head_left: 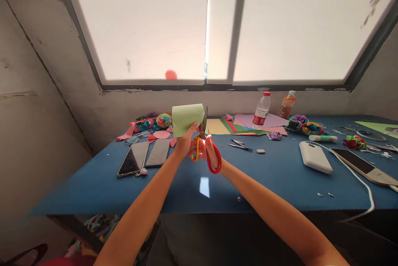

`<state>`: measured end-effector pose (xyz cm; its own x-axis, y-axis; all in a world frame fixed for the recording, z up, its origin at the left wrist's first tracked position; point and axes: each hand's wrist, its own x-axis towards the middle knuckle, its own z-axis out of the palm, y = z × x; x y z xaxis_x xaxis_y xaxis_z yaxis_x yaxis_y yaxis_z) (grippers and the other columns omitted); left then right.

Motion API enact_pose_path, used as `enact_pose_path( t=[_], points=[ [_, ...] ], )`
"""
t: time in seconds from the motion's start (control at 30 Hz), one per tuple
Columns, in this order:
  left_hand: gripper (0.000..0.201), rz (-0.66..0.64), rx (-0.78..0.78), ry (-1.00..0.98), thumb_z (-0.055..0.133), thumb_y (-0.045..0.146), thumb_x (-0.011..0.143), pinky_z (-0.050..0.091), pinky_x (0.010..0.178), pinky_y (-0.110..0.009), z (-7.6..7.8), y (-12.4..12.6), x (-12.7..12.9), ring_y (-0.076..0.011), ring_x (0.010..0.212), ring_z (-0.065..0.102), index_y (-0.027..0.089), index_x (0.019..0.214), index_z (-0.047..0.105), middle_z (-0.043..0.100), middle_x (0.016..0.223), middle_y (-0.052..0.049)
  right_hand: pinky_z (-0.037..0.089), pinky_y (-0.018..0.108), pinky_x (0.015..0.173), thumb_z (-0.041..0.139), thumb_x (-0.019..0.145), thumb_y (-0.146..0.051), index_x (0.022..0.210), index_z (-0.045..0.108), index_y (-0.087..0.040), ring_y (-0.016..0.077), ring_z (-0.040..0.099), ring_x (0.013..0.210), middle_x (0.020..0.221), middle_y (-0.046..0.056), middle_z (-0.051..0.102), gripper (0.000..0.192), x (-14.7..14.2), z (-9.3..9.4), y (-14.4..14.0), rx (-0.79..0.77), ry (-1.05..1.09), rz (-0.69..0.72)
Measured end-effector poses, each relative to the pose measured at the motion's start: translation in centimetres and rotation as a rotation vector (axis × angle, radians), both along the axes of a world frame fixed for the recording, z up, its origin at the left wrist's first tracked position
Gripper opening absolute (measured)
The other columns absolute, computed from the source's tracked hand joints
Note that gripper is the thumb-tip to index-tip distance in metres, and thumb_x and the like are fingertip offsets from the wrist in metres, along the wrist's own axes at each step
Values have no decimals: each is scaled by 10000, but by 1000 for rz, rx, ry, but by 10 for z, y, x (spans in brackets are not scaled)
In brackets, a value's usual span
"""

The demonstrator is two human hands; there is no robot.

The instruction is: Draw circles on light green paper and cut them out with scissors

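Cutting green paper above a blue desk [174,183].
My left hand [185,141] pinches the curled green paper [186,118] upright so its edge meets the red-handled scissors [207,150], gripped through the loops by my right hand [209,150].

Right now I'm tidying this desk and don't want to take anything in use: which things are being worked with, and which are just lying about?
In use:
light green paper, held up in the left hand
red-handled scissors, in the right hand, blades at the paper's edge

Lying about:
two phones
stacked coloured sheets
two bottles
white power bank
glue stick
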<state>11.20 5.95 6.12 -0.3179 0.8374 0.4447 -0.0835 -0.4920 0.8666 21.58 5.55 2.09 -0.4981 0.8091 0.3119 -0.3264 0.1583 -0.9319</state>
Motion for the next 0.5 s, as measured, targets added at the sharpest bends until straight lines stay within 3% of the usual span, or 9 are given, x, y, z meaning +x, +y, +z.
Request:
enact_pose_path(
  t=[0.2, 0.5],
  points=[
    [182, -3, 106, 128, 628, 369, 714, 483, 724, -242, 0, 0, 1, -128, 705, 594, 193, 686, 595, 630, 749, -9, 437, 289, 502, 274, 558, -924, 760, 573, -145, 158, 520, 556, 601, 43, 525, 859, 2, 9, 0, -85, 35, 82],
    [240, -54, 86, 107, 632, 383, 710, 481, 690, -220, 4, -6, 4, -110, 656, 570, 186, 618, 530, 576, 672, 4, 415, 290, 510, 281, 564, -920, 762, 562, -152, 107, 416, 467, 586, 4, 458, 842, 3, 3, 8, -120, 57, 106]
  ],
)
